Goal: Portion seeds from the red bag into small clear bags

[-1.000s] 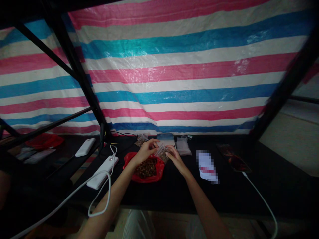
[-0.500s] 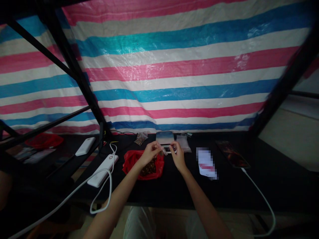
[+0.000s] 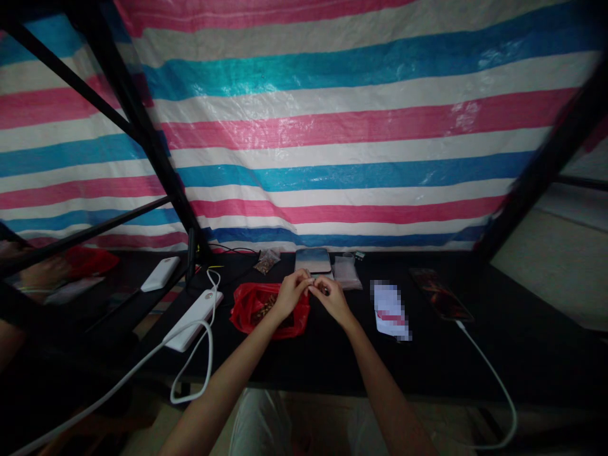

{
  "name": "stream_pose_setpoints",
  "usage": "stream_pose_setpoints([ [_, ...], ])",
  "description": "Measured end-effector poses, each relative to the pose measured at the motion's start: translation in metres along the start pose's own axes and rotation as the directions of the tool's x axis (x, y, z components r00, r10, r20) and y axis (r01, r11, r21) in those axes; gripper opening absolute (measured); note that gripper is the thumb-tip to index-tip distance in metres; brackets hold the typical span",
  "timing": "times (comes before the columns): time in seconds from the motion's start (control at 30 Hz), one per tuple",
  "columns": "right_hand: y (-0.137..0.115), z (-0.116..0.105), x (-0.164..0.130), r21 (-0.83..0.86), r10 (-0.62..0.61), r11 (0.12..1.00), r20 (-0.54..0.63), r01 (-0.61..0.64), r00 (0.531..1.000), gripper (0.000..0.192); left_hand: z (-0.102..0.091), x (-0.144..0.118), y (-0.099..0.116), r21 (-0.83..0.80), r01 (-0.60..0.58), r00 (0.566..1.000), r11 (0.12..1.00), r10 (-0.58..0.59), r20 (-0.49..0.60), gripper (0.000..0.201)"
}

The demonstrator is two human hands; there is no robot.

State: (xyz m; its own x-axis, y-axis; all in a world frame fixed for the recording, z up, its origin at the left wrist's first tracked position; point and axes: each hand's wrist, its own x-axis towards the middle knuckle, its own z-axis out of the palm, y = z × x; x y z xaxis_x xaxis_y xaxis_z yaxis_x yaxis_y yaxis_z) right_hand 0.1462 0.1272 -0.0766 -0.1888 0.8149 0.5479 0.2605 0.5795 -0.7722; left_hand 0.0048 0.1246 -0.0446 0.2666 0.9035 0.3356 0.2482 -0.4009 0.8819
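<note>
My left hand [image 3: 293, 294] and my right hand [image 3: 331, 296] meet above the table, fingertips pinched together. Between them is a small clear plastic bag, mostly hidden by the fingers now; its film showed more plainly in the earlier frame. Under my left wrist lies an open red plastic bag [image 3: 242, 310] with small brown pieces [image 3: 266, 308] inside. Just beyond the hands sits a flat device with a bluish lid [image 3: 312, 260], its near part covered by my fingers. Beside it on the right is a stack of clear plastic bags [image 3: 347, 272].
A filled clear bag [image 3: 267, 260] lies at the back. White power banks [image 3: 194, 321] and a looping white cable [image 3: 211, 354] are at left. A blurred white item [image 3: 390, 311] and a cabled phone [image 3: 441, 296] lie right. Another person's hands [image 3: 45, 272] work far left.
My hands have come together, and my right fingers now meet the left ones at the small bag. At far left, another person's hands have come into view by a red bag.
</note>
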Motion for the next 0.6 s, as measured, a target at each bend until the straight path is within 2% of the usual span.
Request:
stream_pose_setpoints([
  [0.17, -0.004, -0.001, -0.001, -0.014, -0.014, 1.0, 0.04, 0.014, 0.999, 0.021, -0.002, 0.001, -0.002, 0.032, -0.007, 1.0, 0.999, 0.008, -0.018, 0.028],
  [0.3, -0.007, -0.001, -0.002, -0.056, -0.056, 0.997, 0.057, 0.06, 0.997, 0.025, -0.008, -0.001, 0.003, 0.192, -0.012, 1.0, 0.981, 0.011, 0.009, 0.028],
  [0.47, -0.008, -0.003, 0.0, -0.06, -0.065, 0.996, 0.051, 0.068, 0.997, 0.028, -0.02, -0.003, 0.021, 0.449, -0.039, 0.99, 0.893, -0.025, 0.137, 0.026],
  [0.6, -0.009, -0.005, 0.001, -0.071, -0.059, 0.996, 0.014, 0.06, 0.998, 0.026, -0.023, -0.002, 0.034, 0.562, -0.051, 0.99, 0.825, -0.032, 0.136, 0.024],
])
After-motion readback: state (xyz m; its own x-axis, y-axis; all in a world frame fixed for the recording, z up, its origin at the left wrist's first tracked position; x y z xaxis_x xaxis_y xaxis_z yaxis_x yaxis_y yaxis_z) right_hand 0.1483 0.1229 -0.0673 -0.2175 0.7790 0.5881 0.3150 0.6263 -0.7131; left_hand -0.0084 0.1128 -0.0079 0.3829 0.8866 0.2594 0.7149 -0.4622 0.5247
